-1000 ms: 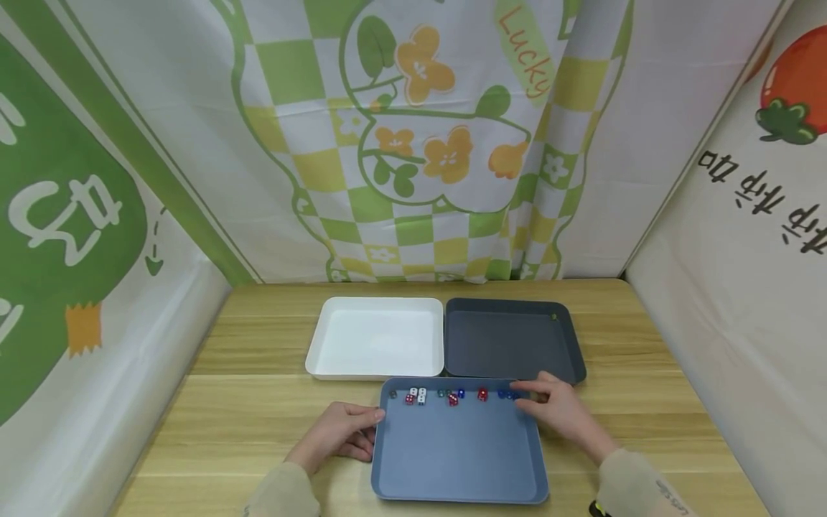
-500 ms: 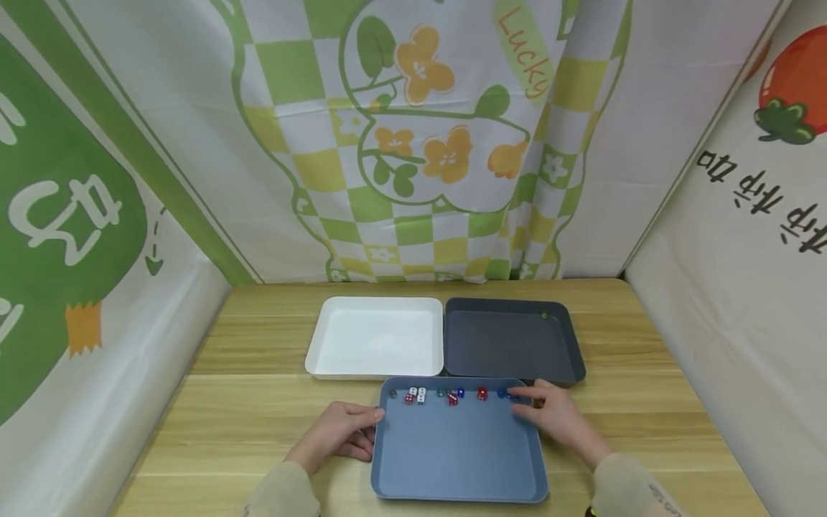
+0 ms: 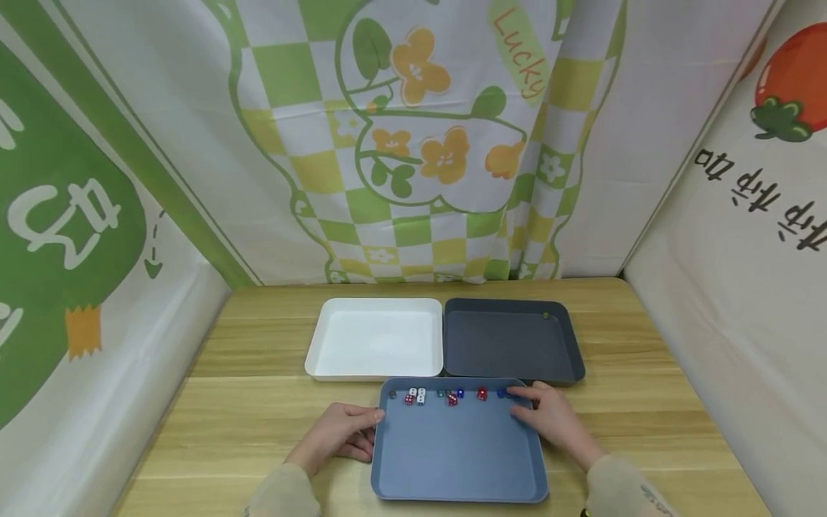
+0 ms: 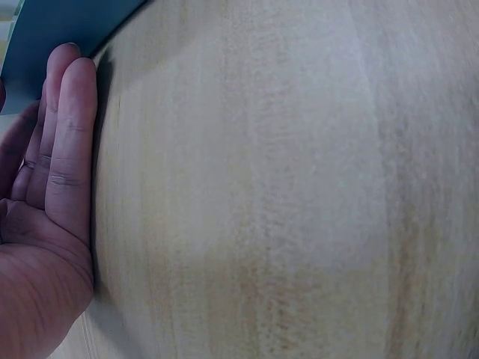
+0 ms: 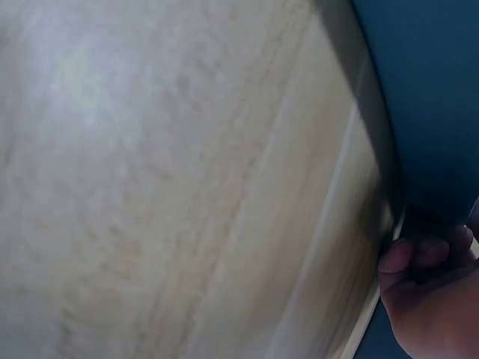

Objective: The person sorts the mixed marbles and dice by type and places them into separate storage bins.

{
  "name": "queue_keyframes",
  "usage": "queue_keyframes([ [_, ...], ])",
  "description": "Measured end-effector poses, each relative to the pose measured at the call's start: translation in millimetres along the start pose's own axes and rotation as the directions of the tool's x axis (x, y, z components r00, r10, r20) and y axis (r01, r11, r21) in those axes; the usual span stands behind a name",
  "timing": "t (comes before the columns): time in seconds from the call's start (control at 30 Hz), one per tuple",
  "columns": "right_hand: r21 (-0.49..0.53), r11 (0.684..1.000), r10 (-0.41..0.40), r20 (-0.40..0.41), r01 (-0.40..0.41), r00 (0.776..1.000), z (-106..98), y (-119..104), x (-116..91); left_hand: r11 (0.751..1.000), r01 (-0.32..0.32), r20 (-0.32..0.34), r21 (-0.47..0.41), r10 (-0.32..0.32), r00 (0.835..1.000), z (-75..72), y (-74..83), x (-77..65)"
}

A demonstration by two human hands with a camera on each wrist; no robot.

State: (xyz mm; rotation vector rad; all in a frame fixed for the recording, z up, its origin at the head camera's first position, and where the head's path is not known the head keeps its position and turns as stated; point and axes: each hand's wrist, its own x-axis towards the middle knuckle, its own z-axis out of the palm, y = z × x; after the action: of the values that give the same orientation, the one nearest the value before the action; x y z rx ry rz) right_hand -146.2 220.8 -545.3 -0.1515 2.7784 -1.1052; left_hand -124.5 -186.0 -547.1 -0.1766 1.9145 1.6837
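Observation:
My left hand [image 3: 345, 433] holds the blue-grey tray [image 3: 459, 459] at its left side, thumb on the rim. In the left wrist view the other fingers [image 4: 71, 149] lie fairly straight against the tray's outside. At the tray's far right corner is my right hand [image 3: 552, 415], forefinger and thumb reaching over the rim with a gap between them. The forefinger tip is at the blue dice [image 3: 500, 393], partly covering them. Along the far wall lie white dice [image 3: 421, 396], red dice [image 3: 482, 393] and small dark green dice [image 3: 441, 393].
Behind the blue-grey tray stand a white tray [image 3: 375, 337] and a dark grey tray [image 3: 510, 345], side by side. A tiny yellow-green piece [image 3: 545, 315] lies near the dark tray's far right. The wooden table [image 3: 245, 402] reaches back to a patterned curtain [image 3: 413, 237].
The yellow-green piece in the dark tray has shifted left. My right hand has moved slightly left over the blue dice. My left hand has stayed on the tray.

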Motion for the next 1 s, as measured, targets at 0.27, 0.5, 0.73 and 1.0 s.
queue_keyframes([
  [0.27,-0.072,0.997,-0.008,-0.055,0.004,0.998,5,-6,0,1.000,-0.006,-0.006,0.006,0.006,1.000,1.2,-0.1,-0.1],
  [0.5,-0.121,0.991,-0.063,-0.086,0.053,0.994,8,-5,1,1.000,0.008,-0.003,0.004,-0.008,1.000,1.2,2.0,-1.7],
  [0.73,-0.136,0.991,-0.031,-0.094,0.018,0.995,9,-8,3,1.000,0.009,-0.005,0.004,-0.009,1.000,1.2,1.3,-0.8],
  [1.0,-0.147,0.989,0.002,-0.105,-0.017,0.995,10,-13,5,1.000,0.005,-0.009,0.010,-0.005,1.000,0.5,0.5,-0.2],
])
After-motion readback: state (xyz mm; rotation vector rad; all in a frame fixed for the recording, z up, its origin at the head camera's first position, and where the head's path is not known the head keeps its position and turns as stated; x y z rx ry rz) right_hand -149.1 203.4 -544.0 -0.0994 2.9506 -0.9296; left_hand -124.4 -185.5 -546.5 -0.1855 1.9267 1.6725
